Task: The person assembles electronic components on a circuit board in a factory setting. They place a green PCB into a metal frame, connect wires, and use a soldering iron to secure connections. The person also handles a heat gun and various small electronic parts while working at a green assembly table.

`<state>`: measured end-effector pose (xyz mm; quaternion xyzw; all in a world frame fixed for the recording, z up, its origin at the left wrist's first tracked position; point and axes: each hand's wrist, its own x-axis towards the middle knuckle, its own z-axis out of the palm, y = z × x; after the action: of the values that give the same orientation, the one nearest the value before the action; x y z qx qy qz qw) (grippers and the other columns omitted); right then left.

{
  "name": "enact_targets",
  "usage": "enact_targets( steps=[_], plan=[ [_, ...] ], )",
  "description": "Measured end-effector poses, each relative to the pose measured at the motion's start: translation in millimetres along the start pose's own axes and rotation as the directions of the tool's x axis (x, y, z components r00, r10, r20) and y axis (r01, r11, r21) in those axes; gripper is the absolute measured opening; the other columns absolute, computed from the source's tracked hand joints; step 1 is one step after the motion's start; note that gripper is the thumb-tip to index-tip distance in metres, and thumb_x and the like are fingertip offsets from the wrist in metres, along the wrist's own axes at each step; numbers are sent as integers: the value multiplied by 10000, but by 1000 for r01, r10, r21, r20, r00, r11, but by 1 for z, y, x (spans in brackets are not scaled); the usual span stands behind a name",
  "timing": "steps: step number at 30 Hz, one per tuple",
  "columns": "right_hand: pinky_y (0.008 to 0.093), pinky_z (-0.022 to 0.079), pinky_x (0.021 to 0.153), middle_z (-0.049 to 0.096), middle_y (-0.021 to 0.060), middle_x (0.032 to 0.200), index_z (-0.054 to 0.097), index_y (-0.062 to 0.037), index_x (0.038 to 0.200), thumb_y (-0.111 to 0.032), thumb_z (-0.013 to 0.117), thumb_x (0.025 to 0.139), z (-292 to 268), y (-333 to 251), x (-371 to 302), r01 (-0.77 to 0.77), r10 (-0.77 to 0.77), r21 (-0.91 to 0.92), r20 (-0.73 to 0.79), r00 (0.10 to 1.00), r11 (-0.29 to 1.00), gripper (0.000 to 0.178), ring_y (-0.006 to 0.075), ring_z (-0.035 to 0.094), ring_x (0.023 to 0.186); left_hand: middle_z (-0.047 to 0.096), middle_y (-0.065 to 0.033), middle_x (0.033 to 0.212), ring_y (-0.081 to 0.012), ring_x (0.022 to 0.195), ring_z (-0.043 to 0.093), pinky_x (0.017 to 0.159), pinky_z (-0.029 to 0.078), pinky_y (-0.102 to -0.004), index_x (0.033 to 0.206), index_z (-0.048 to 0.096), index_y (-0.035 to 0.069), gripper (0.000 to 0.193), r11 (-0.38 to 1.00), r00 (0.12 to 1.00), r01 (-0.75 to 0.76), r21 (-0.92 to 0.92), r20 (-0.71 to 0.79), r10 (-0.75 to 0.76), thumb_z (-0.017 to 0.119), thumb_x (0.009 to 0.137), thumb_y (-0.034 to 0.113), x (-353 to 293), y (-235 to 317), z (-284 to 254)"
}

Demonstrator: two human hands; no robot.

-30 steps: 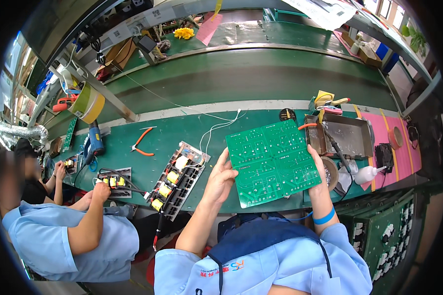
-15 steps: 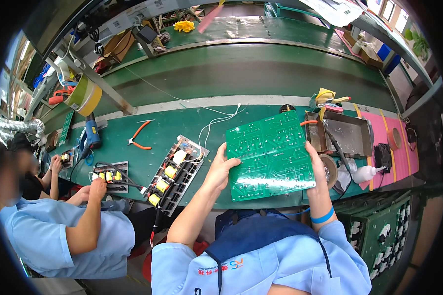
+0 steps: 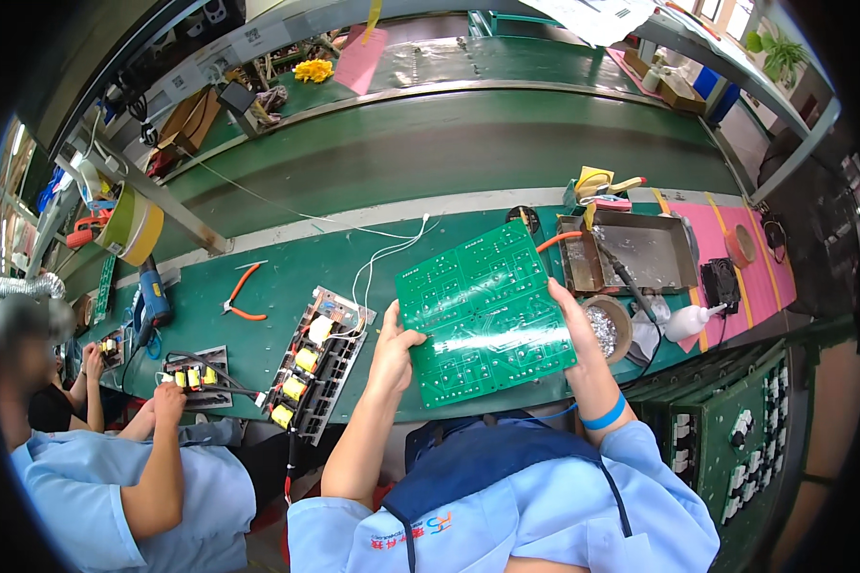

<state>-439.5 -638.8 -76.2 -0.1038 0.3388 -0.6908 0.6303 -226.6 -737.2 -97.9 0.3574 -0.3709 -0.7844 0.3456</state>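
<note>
Over the green benchtop, left hand and right hand grip a circuit board between them.

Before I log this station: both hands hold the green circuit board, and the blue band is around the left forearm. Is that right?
No: the head view shows the blue band around the right forearm; the left hand and right hand do hold the green circuit board.

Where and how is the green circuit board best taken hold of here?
Probably by the left and right edges, one hand coming from each side: the green circuit board is a thin, flat panel dotted with shiny points across its visible face, so an edge grip mostly spares them. The left hand and right hand hold those edges now.
</note>
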Motion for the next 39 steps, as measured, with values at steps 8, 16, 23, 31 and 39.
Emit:
enact_targets(
  steps=[8,16,23,31,39],
  plan=[
    [288,477,724,570,71,1005,485,-47,1102,-276,421,871,3,-3,4,-78,74,55,80,994,995,331,159,573,848,406,-154,1174,-220,1032,453,841,406,-302,1269,209,-6,607,984,1000,3,-179,30,2,332,681,-92,-3,-2,-12],
    [290,486,736,550,88,1019,435,-31,1149,-117,519,781,1,1,7,-72,71,-87,-17,997,994,387,169,571,871,404,-170,1188,-224,1045,450,868,393,-313,1287,181,-16,611,989,1000,3,-149,11,-1,324,698,-86,-6,2,-12],
    [292,490,737,537,110,1031,396,-20,1175,-39,518,713,-10,1,14,-83,91,-85,87,992,993,479,185,571,871,418,-166,1169,-209,1021,460,851,395,-299,1283,190,-19,602,988,999,1,-154,34,5,332,702,-87,-3,-1,-16],
    [293,493,725,544,114,1017,428,-11,1136,-34,508,717,-19,9,17,-97,99,-31,61,993,995,427,188,578,847,405,-165,1177,-212,1035,446,849,393,-297,1297,158,-25,622,988,1000,0,-157,-13,-2,369,714,-75,-4,-6,-17],
    [334,488,756,544,162,1044,423,9,1159,-67,525,709,-26,13,14,-99,99,-23,-2,995,995,467,234,579,872,434,-175,1140,-227,1006,474,825,420,-317,1292,172,15,615,978,997,21,-207,74,-6,360,715,-85,-7,-4,-20]
  ],
)
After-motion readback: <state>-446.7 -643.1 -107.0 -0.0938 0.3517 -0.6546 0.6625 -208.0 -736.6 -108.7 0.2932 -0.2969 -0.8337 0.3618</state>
